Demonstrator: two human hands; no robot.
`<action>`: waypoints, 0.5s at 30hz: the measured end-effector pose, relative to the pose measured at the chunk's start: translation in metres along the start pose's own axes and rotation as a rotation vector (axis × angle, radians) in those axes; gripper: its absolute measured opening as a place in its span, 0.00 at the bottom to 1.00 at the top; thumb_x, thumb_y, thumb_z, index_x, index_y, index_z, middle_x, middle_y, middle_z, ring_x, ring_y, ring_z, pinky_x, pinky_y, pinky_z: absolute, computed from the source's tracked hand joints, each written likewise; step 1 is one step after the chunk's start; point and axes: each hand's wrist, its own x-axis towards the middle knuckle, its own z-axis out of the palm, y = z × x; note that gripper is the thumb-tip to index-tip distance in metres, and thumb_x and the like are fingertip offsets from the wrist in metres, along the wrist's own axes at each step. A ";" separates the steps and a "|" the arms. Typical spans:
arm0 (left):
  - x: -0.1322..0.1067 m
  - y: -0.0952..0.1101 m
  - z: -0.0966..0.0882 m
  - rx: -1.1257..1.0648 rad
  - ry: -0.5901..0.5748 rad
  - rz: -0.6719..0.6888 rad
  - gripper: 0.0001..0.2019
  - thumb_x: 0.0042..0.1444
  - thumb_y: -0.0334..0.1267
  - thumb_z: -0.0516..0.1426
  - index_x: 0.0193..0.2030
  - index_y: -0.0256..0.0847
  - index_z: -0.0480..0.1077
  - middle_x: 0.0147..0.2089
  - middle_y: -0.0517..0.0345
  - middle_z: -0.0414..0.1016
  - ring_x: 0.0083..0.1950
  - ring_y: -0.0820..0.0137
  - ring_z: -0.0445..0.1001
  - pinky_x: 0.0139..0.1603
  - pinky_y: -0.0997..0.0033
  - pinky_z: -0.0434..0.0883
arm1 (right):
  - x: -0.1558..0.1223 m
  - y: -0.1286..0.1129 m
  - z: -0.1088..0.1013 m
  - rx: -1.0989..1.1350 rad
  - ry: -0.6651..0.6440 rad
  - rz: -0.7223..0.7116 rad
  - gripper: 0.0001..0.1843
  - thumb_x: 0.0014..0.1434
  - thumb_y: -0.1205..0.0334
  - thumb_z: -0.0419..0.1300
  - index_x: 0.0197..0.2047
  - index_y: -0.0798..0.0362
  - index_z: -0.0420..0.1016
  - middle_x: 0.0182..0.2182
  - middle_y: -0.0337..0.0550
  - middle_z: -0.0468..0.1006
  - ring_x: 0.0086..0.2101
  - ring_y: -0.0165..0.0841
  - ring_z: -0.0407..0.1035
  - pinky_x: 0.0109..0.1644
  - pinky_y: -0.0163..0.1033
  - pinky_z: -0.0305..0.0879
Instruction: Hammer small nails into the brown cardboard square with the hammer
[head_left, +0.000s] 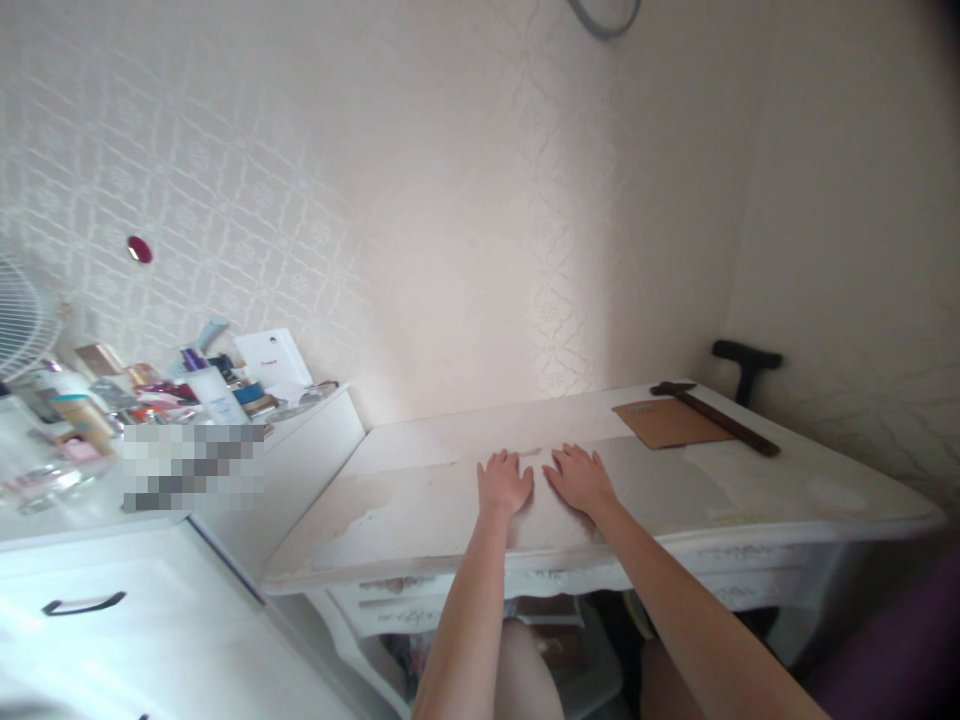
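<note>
My left hand (505, 483) lies flat on the white table (405, 520), fingers spread, with nothing in it. Beside it, a small gap to the right, my right hand (581, 478) rests palm down on the same tabletop, its fingers apart and holding nothing. The nearest loose thing to my right hand is a brown clipboard or folder (667, 424) towards the back right. Across its right edge lies a hammer (731, 422) with a dark handle, its head at the back edge of the table.
A white drawer cabinet (112, 560) stands at the left, crowded with bottles and tubes (214, 395) and a white box (271, 358). A fan (26, 315) is at the far left. Behind the table's right corner stands a black T-shaped handle (746, 358). Patterned wall closes off the back.
</note>
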 end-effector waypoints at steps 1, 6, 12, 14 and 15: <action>0.000 0.000 0.000 0.000 0.001 -0.001 0.22 0.63 0.48 0.45 0.59 0.42 0.64 0.66 0.49 0.60 0.67 0.60 0.56 0.65 0.49 0.51 | 0.000 0.000 0.000 0.000 0.001 0.000 0.27 0.65 0.52 0.44 0.60 0.57 0.64 0.63 0.55 0.58 0.62 0.43 0.50 0.63 0.53 0.41; 0.000 0.000 0.001 -0.005 -0.003 0.001 0.23 0.63 0.48 0.45 0.59 0.41 0.64 0.66 0.49 0.60 0.67 0.59 0.56 0.65 0.49 0.51 | 0.000 0.000 0.000 0.001 0.000 0.002 0.26 0.65 0.52 0.44 0.60 0.57 0.65 0.63 0.55 0.58 0.62 0.43 0.50 0.63 0.53 0.41; 0.000 0.000 0.000 0.003 -0.009 0.000 0.22 0.63 0.48 0.44 0.59 0.42 0.63 0.66 0.49 0.59 0.67 0.60 0.55 0.66 0.50 0.50 | 0.000 -0.001 0.000 0.003 0.004 0.006 0.26 0.65 0.52 0.44 0.60 0.57 0.65 0.63 0.55 0.59 0.62 0.43 0.50 0.63 0.53 0.41; 0.000 0.000 0.000 0.004 -0.012 -0.002 0.22 0.63 0.48 0.45 0.59 0.42 0.63 0.66 0.49 0.59 0.67 0.60 0.55 0.66 0.49 0.50 | 0.000 -0.001 0.000 0.003 0.002 0.007 0.26 0.65 0.52 0.44 0.60 0.57 0.65 0.63 0.54 0.59 0.62 0.43 0.50 0.63 0.52 0.41; 0.000 0.000 0.000 0.004 -0.012 -0.002 0.22 0.63 0.48 0.45 0.60 0.42 0.63 0.66 0.49 0.59 0.67 0.60 0.55 0.66 0.49 0.50 | 0.000 -0.001 0.000 0.004 0.000 0.006 0.26 0.65 0.52 0.44 0.60 0.57 0.65 0.63 0.55 0.59 0.62 0.43 0.50 0.63 0.53 0.41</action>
